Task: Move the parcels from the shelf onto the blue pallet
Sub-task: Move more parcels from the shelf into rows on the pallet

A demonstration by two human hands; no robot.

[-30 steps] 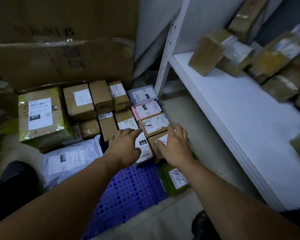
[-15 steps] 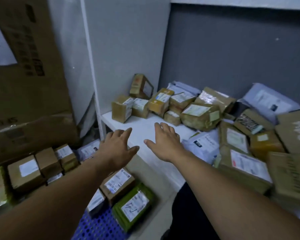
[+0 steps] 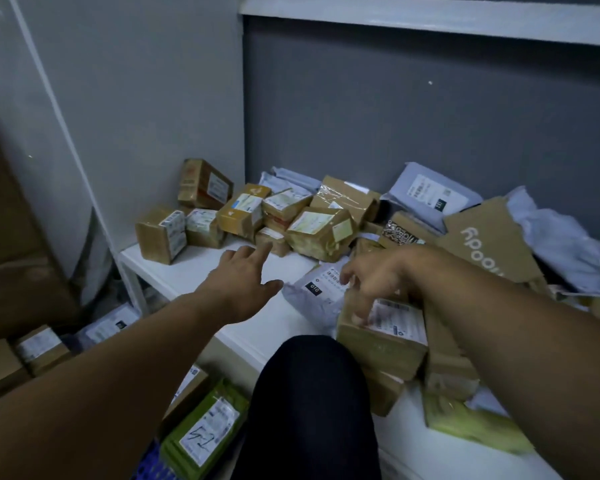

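Observation:
Several brown cardboard parcels (image 3: 312, 233) and grey mailer bags lie heaped on the white shelf (image 3: 201, 271). My left hand (image 3: 243, 289) hovers over the bare shelf board with fingers stretched out, holding nothing. My right hand (image 3: 374, 282) reaches down over a taped brown box (image 3: 388, 344) at the shelf's front edge, fingers spread above its white label, next to a grey mailer bag (image 3: 312, 292). Only a sliver of the blue pallet (image 3: 146, 467) shows at the bottom, with a green parcel (image 3: 201, 434) and brown boxes (image 3: 39, 348) on it.
My dark-trousered knee (image 3: 309, 403) is in front of the shelf edge. A white shelf upright (image 3: 84, 174) and a large brown carton (image 3: 11, 271) stand at the left. A grey wall backs the shelf, with another shelf board (image 3: 430, 19) above.
My view swung up from the pallet to the shelf. Both hands left the parcels on the pallet and moved over the shelf; my right hand now reaches down to the taped brown box.

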